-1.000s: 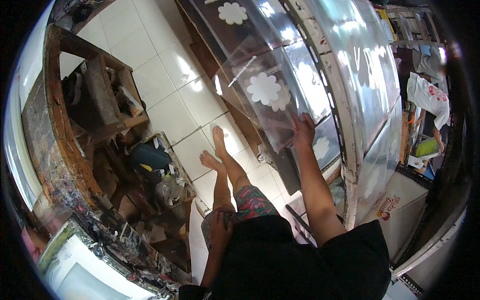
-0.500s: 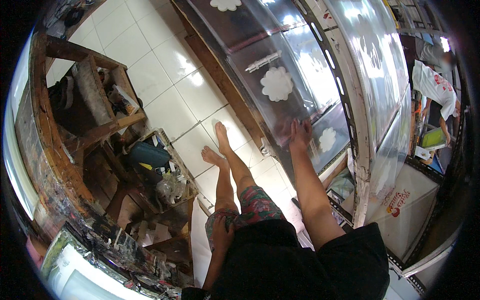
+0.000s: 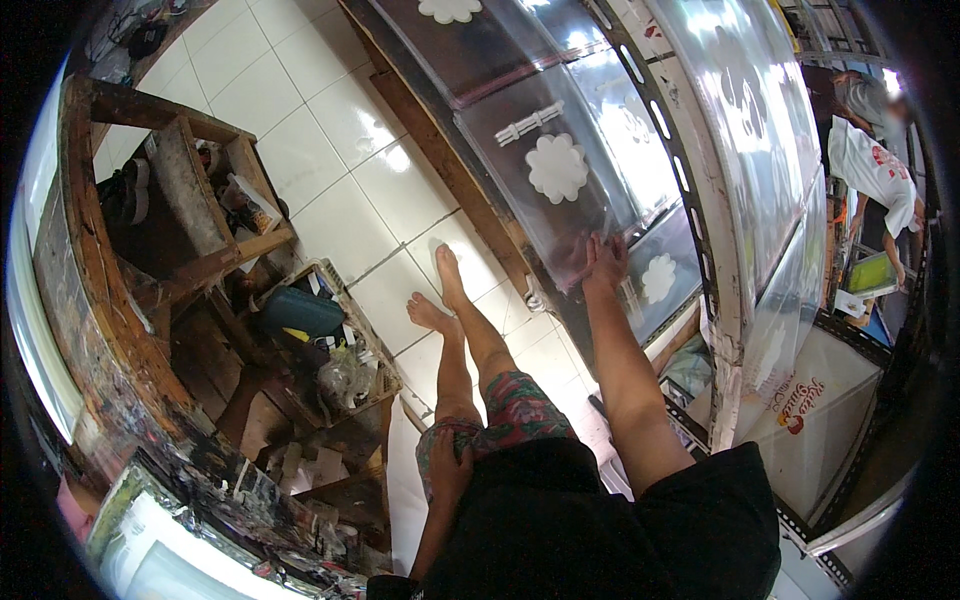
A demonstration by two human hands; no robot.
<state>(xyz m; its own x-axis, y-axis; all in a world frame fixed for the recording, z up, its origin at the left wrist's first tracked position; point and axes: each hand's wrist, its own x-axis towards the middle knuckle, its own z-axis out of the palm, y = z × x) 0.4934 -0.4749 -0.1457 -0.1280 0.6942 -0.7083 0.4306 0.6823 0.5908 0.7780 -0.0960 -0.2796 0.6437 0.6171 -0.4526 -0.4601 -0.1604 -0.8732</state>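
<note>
My right hand [image 3: 603,262] is stretched forward and grips the near edge of a clear plastic sheet [image 3: 545,150] printed with white flower shapes. The sheet lies on a long table whose wooden edge [image 3: 455,170] runs away from me. My left hand [image 3: 450,465] rests on my left thigh, on patterned shorts, fingers curled loosely with nothing in them. My bare feet [image 3: 440,290] stand on white floor tiles next to the table.
A paint-stained wooden bench [image 3: 110,330] curves along the left, with a wooden rack [image 3: 200,200] and a wire basket [image 3: 330,340] of cans and bags beneath. A shiny film [image 3: 750,120] hangs at right. Another person [image 3: 870,160] works far right.
My right hand has slid nearer along the sheet, from beside one flower print to its near edge. The view has tilted. My left hand stays on my thigh.
</note>
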